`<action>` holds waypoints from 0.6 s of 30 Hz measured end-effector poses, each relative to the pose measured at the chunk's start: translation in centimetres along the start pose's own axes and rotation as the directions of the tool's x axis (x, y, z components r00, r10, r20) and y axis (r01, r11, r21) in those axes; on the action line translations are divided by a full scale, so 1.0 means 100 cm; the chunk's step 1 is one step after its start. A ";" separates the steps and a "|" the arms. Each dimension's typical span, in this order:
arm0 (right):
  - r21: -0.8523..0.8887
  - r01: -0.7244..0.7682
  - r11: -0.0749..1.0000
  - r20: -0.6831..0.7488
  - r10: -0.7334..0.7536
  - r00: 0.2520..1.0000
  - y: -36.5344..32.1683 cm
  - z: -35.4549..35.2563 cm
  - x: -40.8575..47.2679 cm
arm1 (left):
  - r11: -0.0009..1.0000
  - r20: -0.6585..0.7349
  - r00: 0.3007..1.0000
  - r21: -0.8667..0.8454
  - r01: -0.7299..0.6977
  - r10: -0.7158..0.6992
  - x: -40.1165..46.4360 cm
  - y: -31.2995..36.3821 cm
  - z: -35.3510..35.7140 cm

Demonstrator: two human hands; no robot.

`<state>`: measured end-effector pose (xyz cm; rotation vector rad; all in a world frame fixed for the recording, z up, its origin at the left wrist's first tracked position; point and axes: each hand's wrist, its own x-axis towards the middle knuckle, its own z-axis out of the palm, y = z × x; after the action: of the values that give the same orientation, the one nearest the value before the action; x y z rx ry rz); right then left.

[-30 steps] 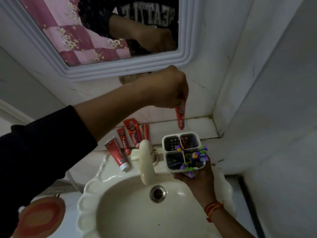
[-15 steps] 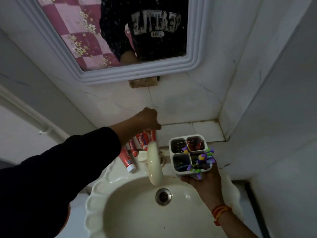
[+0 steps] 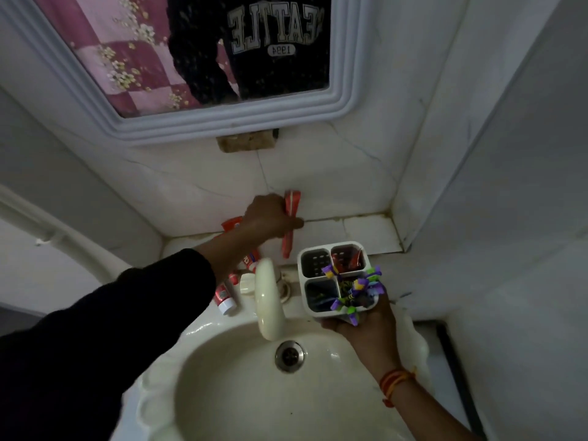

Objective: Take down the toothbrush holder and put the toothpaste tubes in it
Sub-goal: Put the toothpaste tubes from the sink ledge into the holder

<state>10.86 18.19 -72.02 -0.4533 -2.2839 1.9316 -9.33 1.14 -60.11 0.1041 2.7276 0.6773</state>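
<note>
My right hand (image 3: 362, 319) holds a white four-compartment toothbrush holder (image 3: 318, 265) from below, over the basin's back rim. Purple and green flower decorations (image 3: 356, 291) cover its near right corner. A red tube end shows in its far right compartment (image 3: 348, 257). My left hand (image 3: 270, 218) grips a red toothpaste tube (image 3: 289, 230), held upright just left of the holder, above the ledge. More red tubes (image 3: 224, 296) lie on the ledge under my left arm, partly hidden.
A cream tap (image 3: 267, 300) arches over the cream basin (image 3: 197, 386) with its metal drain (image 3: 289, 356). A white-framed mirror (image 3: 222, 125) hangs above. The tiled ledge (image 3: 366, 230) runs into a wall corner at the right.
My left hand dropped one tube into the holder, reached down to the ledge, and now has lifted another red tube towards the holder. My right hand has kept the holder in place.
</note>
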 end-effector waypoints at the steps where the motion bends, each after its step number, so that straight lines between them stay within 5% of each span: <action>1: 0.018 -0.001 1.000 0.011 0.000 1.000 -0.001 0.000 -0.001 | 0.997 -0.035 0.999 -0.062 -0.040 0.037 -0.013 0.012 -0.013; 5: 0.021 -0.026 0.999 0.004 0.026 1.000 -0.005 -0.001 -0.004 | 0.971 -0.103 0.970 -0.075 -0.228 0.219 -0.084 0.042 -0.057; 13: 0.120 -0.009 0.993 0.034 0.005 0.999 -0.009 0.002 -0.007 | 0.958 0.061 0.969 0.145 -0.248 0.241 -0.140 0.036 -0.024; 16: 0.122 0.035 0.992 -0.028 -0.032 0.999 -0.017 0.009 -0.008 | 0.970 -0.066 0.969 -0.025 -0.241 0.239 -0.138 0.018 -0.026; 18: 0.064 0.054 0.997 -0.051 -0.051 0.997 -0.014 0.008 -0.009 | 0.969 -0.238 0.969 -0.215 -0.118 0.065 -0.131 -0.004 -0.027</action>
<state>11.25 16.94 -70.69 -0.4244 -2.1737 1.9416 2.08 -2.32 -54.15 0.1050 2.8514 1.0869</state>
